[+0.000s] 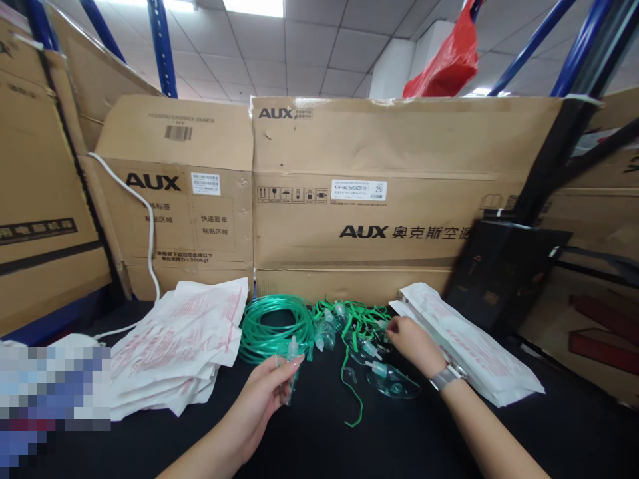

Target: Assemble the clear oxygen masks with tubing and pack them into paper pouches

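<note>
My left hand (264, 399) is closed around a clear, green-tinted oxygen mask (293, 348), its pale connector sticking up above my thumb. Most of that mask is hidden by my fingers. At the right edge of a heap of green elastic straps (362, 313), my right hand (412, 340) has its fingertips pinched together; what they hold is too small to make out. Several clear masks (327, 329) lie among the straps. Nearer to me, another mask (394, 382) rests on the black table. A coil of green tubing (277, 319) lies behind my left hand.
White printed pouches (174, 339) are stacked at left, and more pouches (464, 346) lie at right. Large cardboard boxes (399, 153) wall off the back. A black box (504, 269) stands at back right. A white cable (151, 233) hangs down at left.
</note>
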`<action>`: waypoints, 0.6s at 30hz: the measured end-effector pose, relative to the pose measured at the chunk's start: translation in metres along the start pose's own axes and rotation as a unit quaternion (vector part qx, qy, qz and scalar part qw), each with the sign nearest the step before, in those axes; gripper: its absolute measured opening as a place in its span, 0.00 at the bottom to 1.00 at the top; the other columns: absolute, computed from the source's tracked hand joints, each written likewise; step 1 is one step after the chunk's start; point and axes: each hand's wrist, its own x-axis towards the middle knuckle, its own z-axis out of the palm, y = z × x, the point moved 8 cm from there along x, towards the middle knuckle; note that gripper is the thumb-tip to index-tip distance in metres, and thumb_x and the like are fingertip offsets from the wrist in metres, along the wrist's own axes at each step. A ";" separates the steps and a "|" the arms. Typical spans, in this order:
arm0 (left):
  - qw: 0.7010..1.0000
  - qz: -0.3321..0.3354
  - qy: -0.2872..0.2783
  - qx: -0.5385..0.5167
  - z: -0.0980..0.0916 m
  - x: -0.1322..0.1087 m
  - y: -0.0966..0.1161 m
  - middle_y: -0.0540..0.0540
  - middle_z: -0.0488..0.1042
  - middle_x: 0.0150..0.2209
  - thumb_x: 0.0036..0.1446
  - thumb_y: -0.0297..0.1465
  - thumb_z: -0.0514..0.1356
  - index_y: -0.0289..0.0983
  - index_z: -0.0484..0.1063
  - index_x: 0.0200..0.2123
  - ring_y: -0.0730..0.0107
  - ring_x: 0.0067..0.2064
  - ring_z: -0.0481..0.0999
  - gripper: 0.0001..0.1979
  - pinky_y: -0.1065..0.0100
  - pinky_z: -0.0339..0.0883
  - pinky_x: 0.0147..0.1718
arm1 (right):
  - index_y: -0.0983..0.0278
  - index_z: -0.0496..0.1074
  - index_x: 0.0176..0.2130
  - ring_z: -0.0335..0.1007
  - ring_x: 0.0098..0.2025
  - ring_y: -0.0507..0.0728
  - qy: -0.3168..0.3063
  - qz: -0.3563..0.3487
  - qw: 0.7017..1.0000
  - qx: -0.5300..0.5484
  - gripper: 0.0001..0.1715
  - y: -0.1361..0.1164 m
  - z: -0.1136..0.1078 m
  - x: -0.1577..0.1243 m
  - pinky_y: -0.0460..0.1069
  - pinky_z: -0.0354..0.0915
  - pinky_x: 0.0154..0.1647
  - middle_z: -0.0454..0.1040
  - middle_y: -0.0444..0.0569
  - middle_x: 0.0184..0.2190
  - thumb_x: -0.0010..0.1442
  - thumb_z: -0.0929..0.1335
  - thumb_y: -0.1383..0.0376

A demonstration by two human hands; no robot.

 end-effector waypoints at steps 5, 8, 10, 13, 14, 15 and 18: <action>1.000 -0.002 0.002 0.004 -0.001 0.000 -0.001 0.56 0.61 0.18 0.39 0.36 0.66 0.34 0.69 0.21 0.81 0.21 0.58 0.12 0.76 0.50 0.23 | 0.68 0.70 0.29 0.68 0.39 0.60 -0.054 -0.011 0.992 -0.112 0.02 0.003 0.018 -0.003 0.52 0.61 0.39 0.72 0.53 0.33 0.49 0.67 0.71; 1.000 -0.002 0.003 0.005 0.000 0.000 -0.001 0.56 0.61 0.19 0.38 0.36 0.66 0.34 0.70 0.22 0.81 0.22 0.58 0.12 0.76 0.50 0.23 | 0.67 0.67 0.41 0.67 0.41 0.56 -0.089 -0.017 0.986 -0.139 0.11 0.000 0.030 -0.004 0.54 0.64 0.41 0.69 0.50 0.41 0.57 0.65 0.64; 1.000 -0.003 0.007 0.007 0.000 -0.001 0.000 0.56 0.61 0.19 0.37 0.36 0.67 0.35 0.70 0.22 0.80 0.21 0.58 0.12 0.76 0.50 0.23 | 0.65 0.64 0.45 0.67 0.41 0.55 -0.105 -0.015 0.984 -0.144 0.14 0.000 0.035 -0.004 0.55 0.65 0.41 0.67 0.50 0.44 0.59 0.62 0.62; 1.000 -0.002 0.014 0.012 0.001 -0.001 0.002 0.56 0.61 0.18 0.36 0.36 0.67 0.35 0.68 0.20 0.80 0.21 0.58 0.13 0.76 0.49 0.22 | 0.65 0.64 0.46 0.66 0.42 0.56 -0.115 -0.012 0.984 -0.136 0.15 0.001 0.038 -0.003 0.54 0.65 0.41 0.66 0.50 0.45 0.59 0.62 0.63; 1.000 -0.001 0.016 0.014 0.001 -0.001 0.002 0.56 0.61 0.17 0.36 0.36 0.67 0.35 0.67 0.19 0.80 0.21 0.58 0.14 0.76 0.49 0.22 | 0.65 0.64 0.46 0.66 0.42 0.56 -0.116 -0.012 0.985 -0.129 0.15 0.002 0.038 -0.002 0.54 0.65 0.41 0.66 0.50 0.45 0.59 0.62 0.63; 1.000 0.000 0.017 0.015 0.001 -0.002 0.002 0.56 0.61 0.17 0.36 0.37 0.67 0.35 0.67 0.19 0.80 0.20 0.57 0.14 0.75 0.48 0.22 | 0.65 0.64 0.46 0.67 0.42 0.56 -0.115 -0.013 0.986 -0.121 0.15 0.003 0.039 -0.002 0.54 0.65 0.40 0.67 0.50 0.45 0.59 0.63 0.63; 1.000 0.001 0.022 0.018 0.002 -0.002 0.003 0.56 0.61 0.17 0.35 0.37 0.67 0.35 0.66 0.18 0.80 0.20 0.57 0.15 0.75 0.48 0.22 | 0.65 0.64 0.46 0.67 0.41 0.55 -0.103 -0.019 0.990 -0.091 0.15 0.004 0.039 0.001 0.54 0.66 0.39 0.67 0.50 0.44 0.59 0.63 0.63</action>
